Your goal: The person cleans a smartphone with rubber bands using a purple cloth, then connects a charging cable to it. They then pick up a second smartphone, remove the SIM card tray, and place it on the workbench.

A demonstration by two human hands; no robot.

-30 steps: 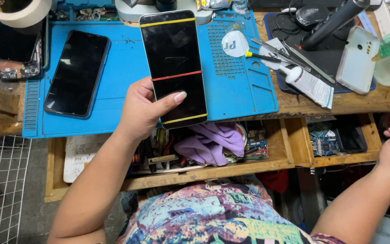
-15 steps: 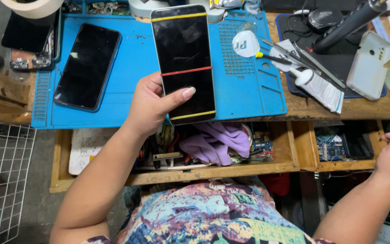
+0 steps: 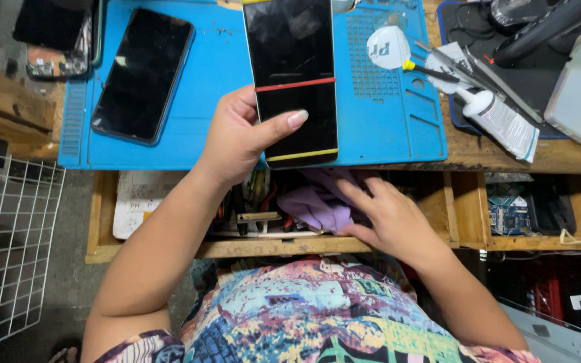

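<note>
left hand [image 3: 240, 138] grips banded phone [image 3: 292, 77] over the blue mat [image 3: 384, 134], thumb across glass; right hand [image 3: 384, 218], fingers loosely spread, touches purple cloth [image 3: 314, 205] in drawer [image 3: 169, 250]; advise keeping phone level, gathering cloth fully.

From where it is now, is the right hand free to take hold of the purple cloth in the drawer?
Probably yes. The right hand is empty and already rests on the purple cloth in the open drawer, with nothing lying over it. The left hand holds the phone above, clear of it.
</note>
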